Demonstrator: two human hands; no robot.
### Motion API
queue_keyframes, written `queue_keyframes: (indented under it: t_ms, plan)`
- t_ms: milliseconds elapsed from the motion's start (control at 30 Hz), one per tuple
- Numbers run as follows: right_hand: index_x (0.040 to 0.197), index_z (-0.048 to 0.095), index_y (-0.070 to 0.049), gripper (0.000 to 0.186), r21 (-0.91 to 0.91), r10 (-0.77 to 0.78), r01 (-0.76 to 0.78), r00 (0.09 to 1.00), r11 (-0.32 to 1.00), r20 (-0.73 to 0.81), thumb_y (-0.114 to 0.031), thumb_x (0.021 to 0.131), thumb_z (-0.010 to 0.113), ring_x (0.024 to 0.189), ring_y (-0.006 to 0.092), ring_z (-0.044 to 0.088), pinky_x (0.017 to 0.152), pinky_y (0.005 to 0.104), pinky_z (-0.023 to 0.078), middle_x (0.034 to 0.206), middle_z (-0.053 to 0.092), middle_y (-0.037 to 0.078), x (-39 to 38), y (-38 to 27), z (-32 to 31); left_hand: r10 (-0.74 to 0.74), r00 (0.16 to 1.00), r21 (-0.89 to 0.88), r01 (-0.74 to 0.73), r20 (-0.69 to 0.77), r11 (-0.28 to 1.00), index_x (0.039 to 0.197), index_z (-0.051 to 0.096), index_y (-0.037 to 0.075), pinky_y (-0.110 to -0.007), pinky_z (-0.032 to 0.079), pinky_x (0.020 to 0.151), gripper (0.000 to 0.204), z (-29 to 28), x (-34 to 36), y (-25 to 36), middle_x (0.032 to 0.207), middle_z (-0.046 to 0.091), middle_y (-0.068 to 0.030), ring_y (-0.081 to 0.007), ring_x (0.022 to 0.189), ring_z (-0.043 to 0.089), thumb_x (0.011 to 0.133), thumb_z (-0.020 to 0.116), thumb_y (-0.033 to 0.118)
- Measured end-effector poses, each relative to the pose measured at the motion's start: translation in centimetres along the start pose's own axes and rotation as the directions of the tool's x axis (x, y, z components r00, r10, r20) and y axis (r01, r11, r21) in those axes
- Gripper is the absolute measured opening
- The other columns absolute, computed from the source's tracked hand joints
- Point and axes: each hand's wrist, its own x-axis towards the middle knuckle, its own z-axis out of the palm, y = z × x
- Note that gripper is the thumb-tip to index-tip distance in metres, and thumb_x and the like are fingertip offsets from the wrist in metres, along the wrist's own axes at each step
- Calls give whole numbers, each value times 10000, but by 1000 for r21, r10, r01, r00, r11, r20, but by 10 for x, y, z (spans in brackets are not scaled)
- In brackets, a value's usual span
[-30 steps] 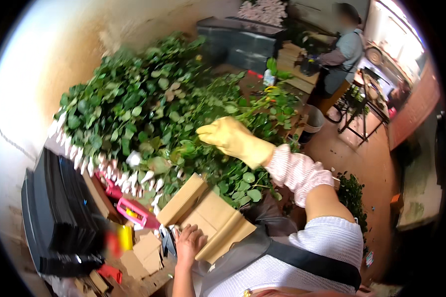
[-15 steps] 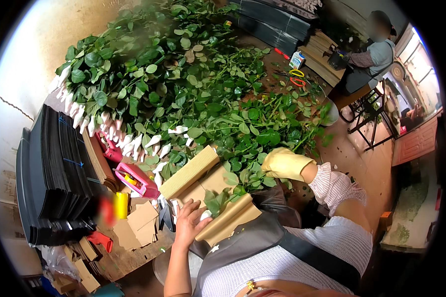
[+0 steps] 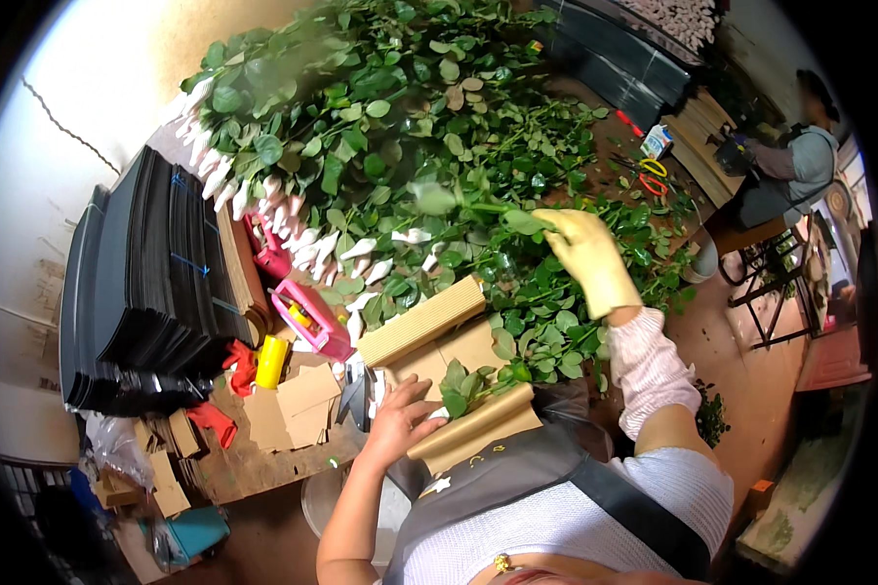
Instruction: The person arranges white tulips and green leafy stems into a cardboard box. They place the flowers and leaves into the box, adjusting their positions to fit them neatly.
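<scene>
My bare left hand (image 3: 400,426) lies with spread fingers at the end of a corrugated cardboard wrap (image 3: 427,336). Its thumb touches a small white-covered flower head (image 3: 440,413), beside leafy stems (image 3: 465,388) lying in the wrap. Brown paper (image 3: 480,425) curls up along the wrap's near side, against my apron. Farther off to the right, my right hand (image 3: 595,263), in a pale yellow glove, is closed on a leafy rose stem (image 3: 502,207). That stem is raised over the big heap of leafy stems (image 3: 390,136); its far end is blurred.
Black-handled scissors (image 3: 358,393), a pink tool (image 3: 314,322) and a yellow roll (image 3: 272,362) lie left of the wrap. Stacked black sheets (image 3: 146,283) stand at far left. Yellow-and-orange scissors (image 3: 653,175) lie at far right; a person (image 3: 795,171) sits beyond.
My right hand has lifted away from the leaves by the wrap and moved farther off, now with a stem raised. My left hand stays at the wrap. The whole view has shifted.
</scene>
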Motion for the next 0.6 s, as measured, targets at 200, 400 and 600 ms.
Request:
queue_keyframes:
  t_ms: [200, 400, 600]
  plan:
    - [1287, 713, -120, 716, 635, -274, -21, 890, 773, 363, 184, 679, 491, 1001, 287, 751, 811, 379, 619, 1175, 755, 155, -33, -32, -47, -141, 990, -172, 135, -22, 976, 1329, 691, 99, -494, 374, 1185, 673, -1, 4, 10, 1371, 652, -144, -366, 1363, 549, 754, 906, 374]
    - [1242, 730, -312, 410, -169, 19, 261, 494, 950, 869, -161, 880, 610, 782, 354, 735, 657, 466, 590, 906, 747, 121, -78, -33, 6, -189, 965, -312, 126, -180, 942, 1352, 677, 95, -507, 299, 1230, 760, 17, 1, 5, 1389, 665, -135, -332, 1383, 547, 685, 960, 323]
    - [1229, 717, -120, 349, 5, -51, 113, 407, 994, 912, -250, 905, 713, 1048, 371, 692, 916, 486, 553, 1129, 728, 168, -11, -51, -31, -92, 992, -133, 79, -91, 988, 1179, 760, 139, -582, 266, 1224, 515, 11, 0, -3, 1241, 737, -42, -334, 1397, 528, 715, 926, 288]
